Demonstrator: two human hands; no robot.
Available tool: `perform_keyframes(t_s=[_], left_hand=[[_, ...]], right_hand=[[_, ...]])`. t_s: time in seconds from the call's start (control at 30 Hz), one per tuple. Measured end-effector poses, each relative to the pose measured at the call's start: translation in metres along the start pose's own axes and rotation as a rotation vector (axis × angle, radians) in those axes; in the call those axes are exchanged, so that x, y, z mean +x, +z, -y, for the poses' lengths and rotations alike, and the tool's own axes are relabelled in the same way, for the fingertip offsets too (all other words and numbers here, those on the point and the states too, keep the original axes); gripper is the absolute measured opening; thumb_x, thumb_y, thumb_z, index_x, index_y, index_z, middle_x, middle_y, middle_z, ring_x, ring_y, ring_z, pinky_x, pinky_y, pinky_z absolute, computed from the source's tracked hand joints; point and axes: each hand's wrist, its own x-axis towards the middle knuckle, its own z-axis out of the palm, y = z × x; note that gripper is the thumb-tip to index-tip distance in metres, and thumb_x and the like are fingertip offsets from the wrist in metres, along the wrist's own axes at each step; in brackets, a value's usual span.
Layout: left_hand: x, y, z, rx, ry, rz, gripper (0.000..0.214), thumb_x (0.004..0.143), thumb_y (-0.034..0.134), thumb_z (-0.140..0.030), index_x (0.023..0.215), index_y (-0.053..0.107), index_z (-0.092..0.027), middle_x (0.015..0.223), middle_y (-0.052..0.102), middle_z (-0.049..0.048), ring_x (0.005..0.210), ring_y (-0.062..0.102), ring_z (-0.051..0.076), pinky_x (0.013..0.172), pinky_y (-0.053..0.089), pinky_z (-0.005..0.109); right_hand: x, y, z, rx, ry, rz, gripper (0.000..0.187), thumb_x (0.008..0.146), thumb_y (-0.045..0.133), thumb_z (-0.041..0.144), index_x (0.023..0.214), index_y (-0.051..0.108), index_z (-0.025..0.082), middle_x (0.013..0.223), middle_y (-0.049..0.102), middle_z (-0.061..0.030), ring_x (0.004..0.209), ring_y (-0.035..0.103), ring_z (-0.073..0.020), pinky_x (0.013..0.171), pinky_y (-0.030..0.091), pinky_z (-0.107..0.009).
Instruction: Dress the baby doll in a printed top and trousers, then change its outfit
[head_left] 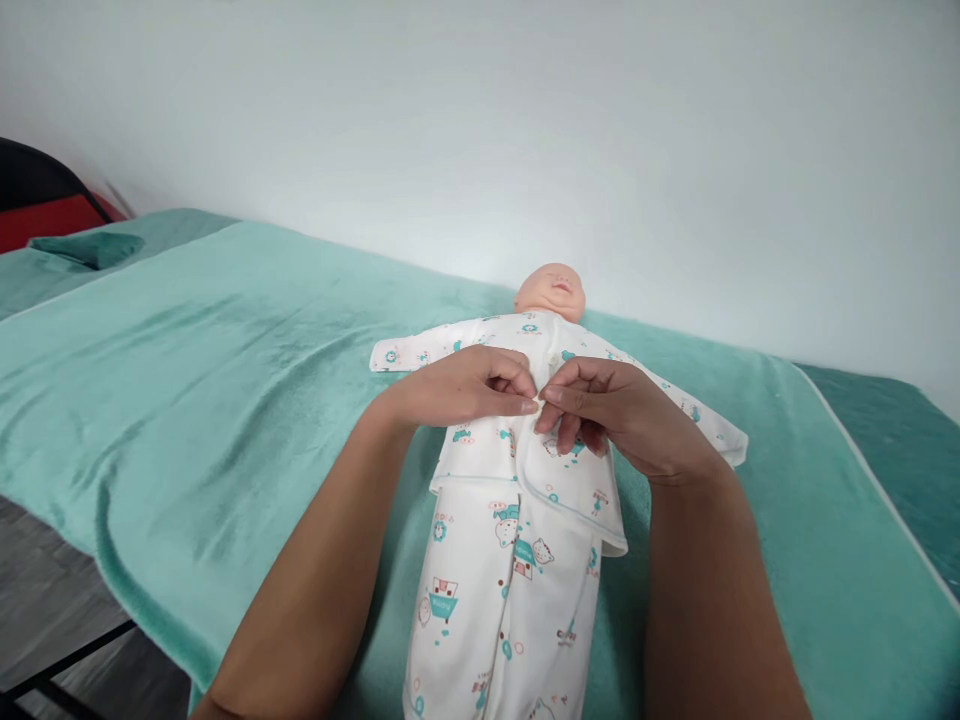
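Note:
A baby doll [551, 290] lies on its back, its head toward the wall. It wears a white printed jacket [570, 490] with the sleeves spread out to both sides, and matching trousers [465, 600]. Over the doll's chest, my left hand [480, 385] pinches the jacket's front edge between thumb and forefinger. My right hand [607, 410] pinches the opposite front edge, its fingertips almost touching the left ones. A small pale button seems to sit between the fingertips, mostly hidden. Below the hands the jacket's front edges hang apart.
A teal plush blanket [225, 370] with some creases covers the table under the doll. A white wall [480, 130] rises directly behind. At the far left stand a black and red chair [45, 215] and a crumpled dark green cloth [90, 248]. Grey floor [52, 570] shows at lower left.

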Motion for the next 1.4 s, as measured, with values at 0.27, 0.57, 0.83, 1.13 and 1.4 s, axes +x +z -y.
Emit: perform_keyframes(t_s=[0.27, 0.57, 0.83, 1.13, 1.4], left_hand=[[0.0, 0.004, 0.001, 0.003, -0.054, -0.051, 0.007, 0.077, 0.06, -0.019, 0.078, 0.068, -0.019, 0.084, 0.055, -0.0003, 0.07, 0.045, 0.01, 0.063, 0.04, 0.025], [0.002, 0.006, 0.004, -0.014, -0.054, -0.082, 0.008, 0.069, 0.059, -0.014, 0.074, 0.063, -0.019, 0.082, 0.052, -0.001, 0.07, 0.042, 0.01, 0.06, 0.037, 0.025], [0.0, 0.0, 0.002, -0.017, -0.043, -0.018, 0.011, 0.079, 0.065, -0.028, 0.074, 0.067, -0.018, 0.081, 0.055, -0.0006, 0.069, 0.044, 0.01, 0.063, 0.039, 0.025], [0.0, -0.001, 0.004, -0.068, -0.052, -0.073, 0.027, 0.084, 0.067, -0.042, 0.076, 0.069, -0.017, 0.074, 0.054, 0.0009, 0.066, 0.042, 0.01, 0.058, 0.035, 0.024], [0.002, 0.003, 0.0, -0.062, -0.097, -0.12, 0.017, 0.081, 0.069, -0.035, 0.083, 0.068, -0.018, 0.074, 0.059, -0.0005, 0.067, 0.048, 0.01, 0.06, 0.038, 0.024]], right_hand=[[-0.001, 0.0, 0.0, -0.021, -0.013, 0.02, 0.029, 0.089, 0.071, 0.045, 0.08, 0.063, 0.018, 0.079, 0.077, -0.0045, 0.054, 0.067, -0.0113, 0.039, 0.035, -0.018], [0.0, 0.001, 0.001, -0.012, -0.023, 0.013, 0.028, 0.088, 0.071, 0.044, 0.08, 0.062, 0.019, 0.077, 0.077, -0.0046, 0.051, 0.066, -0.0109, 0.039, 0.034, -0.02], [0.001, 0.0, -0.001, -0.001, -0.02, 0.012, 0.027, 0.089, 0.07, 0.044, 0.08, 0.061, 0.02, 0.066, 0.073, -0.001, 0.042, 0.059, -0.0095, 0.037, 0.033, -0.02], [0.001, 0.001, 0.0, 0.048, -0.023, -0.012, 0.025, 0.087, 0.071, 0.043, 0.081, 0.061, 0.02, 0.062, 0.07, 0.0011, 0.037, 0.051, -0.0071, 0.034, 0.029, -0.02], [0.001, 0.001, 0.0, 0.027, -0.015, -0.016, 0.023, 0.086, 0.072, 0.041, 0.086, 0.062, 0.02, 0.074, 0.076, -0.0026, 0.037, 0.052, -0.0071, 0.036, 0.032, -0.022]])
